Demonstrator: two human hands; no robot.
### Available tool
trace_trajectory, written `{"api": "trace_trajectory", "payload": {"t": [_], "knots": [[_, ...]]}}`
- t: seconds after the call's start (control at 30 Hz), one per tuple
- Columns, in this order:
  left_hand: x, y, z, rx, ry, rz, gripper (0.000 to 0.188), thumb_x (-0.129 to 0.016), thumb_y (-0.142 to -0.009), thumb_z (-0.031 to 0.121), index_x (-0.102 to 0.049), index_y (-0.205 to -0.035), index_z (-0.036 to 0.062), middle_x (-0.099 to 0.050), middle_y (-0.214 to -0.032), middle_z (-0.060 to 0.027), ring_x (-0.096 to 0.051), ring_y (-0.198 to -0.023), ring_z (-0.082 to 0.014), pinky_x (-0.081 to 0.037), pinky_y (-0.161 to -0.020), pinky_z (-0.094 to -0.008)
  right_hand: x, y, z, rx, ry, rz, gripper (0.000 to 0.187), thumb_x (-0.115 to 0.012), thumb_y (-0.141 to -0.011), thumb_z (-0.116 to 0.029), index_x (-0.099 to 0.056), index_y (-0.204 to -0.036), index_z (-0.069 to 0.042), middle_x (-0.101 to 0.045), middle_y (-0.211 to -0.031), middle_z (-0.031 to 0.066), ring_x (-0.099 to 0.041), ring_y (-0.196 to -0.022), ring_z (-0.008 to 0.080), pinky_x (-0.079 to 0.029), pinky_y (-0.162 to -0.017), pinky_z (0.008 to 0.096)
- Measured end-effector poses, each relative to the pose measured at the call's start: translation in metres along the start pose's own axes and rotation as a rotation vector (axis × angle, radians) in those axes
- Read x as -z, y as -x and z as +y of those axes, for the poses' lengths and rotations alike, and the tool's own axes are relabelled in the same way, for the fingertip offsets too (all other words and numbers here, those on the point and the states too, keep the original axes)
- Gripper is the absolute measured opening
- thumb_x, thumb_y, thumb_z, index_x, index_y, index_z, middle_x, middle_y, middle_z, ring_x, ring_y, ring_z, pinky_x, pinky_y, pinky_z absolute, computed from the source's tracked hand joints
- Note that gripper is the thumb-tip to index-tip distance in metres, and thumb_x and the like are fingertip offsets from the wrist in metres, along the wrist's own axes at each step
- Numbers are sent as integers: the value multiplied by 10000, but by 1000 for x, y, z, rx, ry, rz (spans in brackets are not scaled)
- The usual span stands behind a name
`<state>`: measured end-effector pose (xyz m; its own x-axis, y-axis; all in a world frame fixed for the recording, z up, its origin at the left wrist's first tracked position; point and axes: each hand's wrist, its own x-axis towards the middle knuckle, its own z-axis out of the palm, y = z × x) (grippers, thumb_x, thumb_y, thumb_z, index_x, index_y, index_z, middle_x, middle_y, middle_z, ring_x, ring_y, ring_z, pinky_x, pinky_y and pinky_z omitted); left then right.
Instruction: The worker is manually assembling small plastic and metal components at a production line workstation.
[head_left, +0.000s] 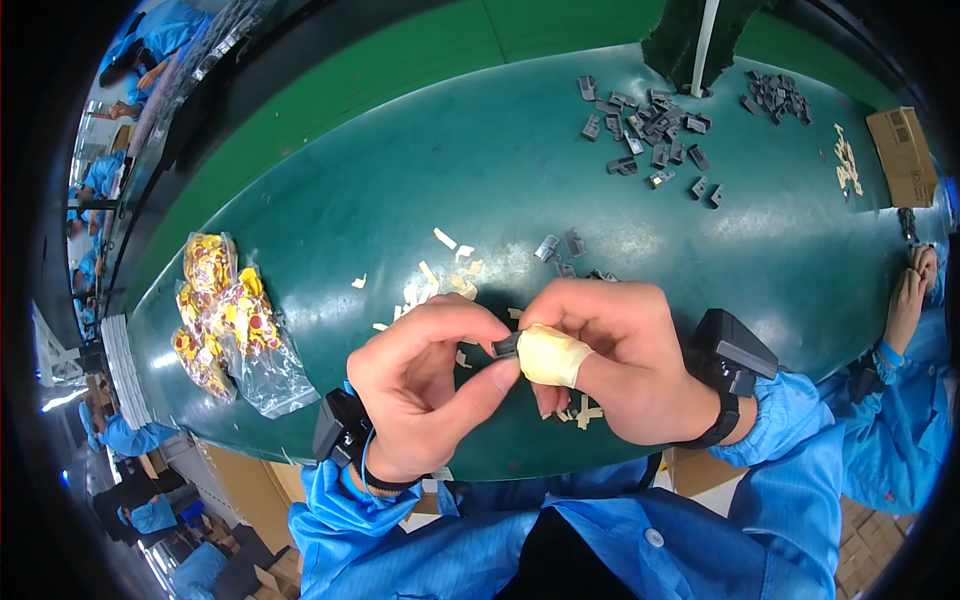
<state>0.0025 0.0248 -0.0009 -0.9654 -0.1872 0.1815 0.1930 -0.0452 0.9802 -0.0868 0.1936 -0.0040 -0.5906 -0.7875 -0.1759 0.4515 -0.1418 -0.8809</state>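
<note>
Between my two hands, over the near part of the green table [400,210], is a small dark grey plastic part [507,346]. My left hand [425,375] pinches one end of it with thumb and index finger. My right hand [625,365] grips its other end, partly hidden by the thumb, which wears a pale yellow finger cover [552,356]. Cream-coloured strips [425,290] lie scattered just beyond my left hand, and a few more strips [585,412] lie under the right. Several loose grey parts [560,250] rest just past my right hand.
Clear bags of yellow and red pieces [230,310] lie at the left. A large heap of grey parts [655,130] and a smaller heap [780,97] sit at the far right, near a cardboard box [902,155]. A co-worker's hands [912,290] are at the right edge. A pole [706,45] stands at the back.
</note>
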Motion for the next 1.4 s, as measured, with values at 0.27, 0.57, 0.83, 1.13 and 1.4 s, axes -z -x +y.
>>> {"api": "trace_trajectory", "payload": {"t": [0.27,0.57,0.83,1.13,1.4], "knots": [[2,-1,4,34,82,-12,317,-689,-755,-139,-624,-1065,-123,-643,-1021,-183,-601,-918,-216,-470,-806,-312,0,-1,-2,-4,-34,-23,78,-524,-883,25,-598,-907,21,-586,-704,6,-584,-572,49,-433,-469,201],[-5,-1,1,5,-49,46,211,-633,-796,-158,-639,-1005,-125,-662,-918,-182,-620,-814,-222,-478,-746,-317,0,3,1,41,21,7,115,-500,-834,56,-590,-899,24,-593,-703,24,-587,-586,65,-448,-501,221],[-11,4,2,-94,-181,127,161,-674,-779,-148,-641,-934,-120,-659,-829,-155,-630,-766,-211,-477,-709,-307,-4,-1,3,257,265,-37,35,-538,-845,43,-543,-818,22,-525,-615,88,-590,-527,173,-435,-482,296],[-9,-4,8,110,-68,270,283,-538,-907,107,-552,-1120,-79,-644,-755,-132,-606,-707,-175,-460,-702,-286,32,-14,-22,301,112,346,91,-562,-906,-36,-625,-934,25,-631,-720,66,-598,-555,137,-462,-485,254],[-9,7,11,114,-47,254,83,-595,-903,-20,-617,-968,-67,-652,-766,-97,-603,-640,-129,-475,-603,-239,46,-27,-29,341,-138,536,204,-491,-948,-116,-631,-997,24,-591,-685,73,-580,-540,172,-436,-483,285]]}}
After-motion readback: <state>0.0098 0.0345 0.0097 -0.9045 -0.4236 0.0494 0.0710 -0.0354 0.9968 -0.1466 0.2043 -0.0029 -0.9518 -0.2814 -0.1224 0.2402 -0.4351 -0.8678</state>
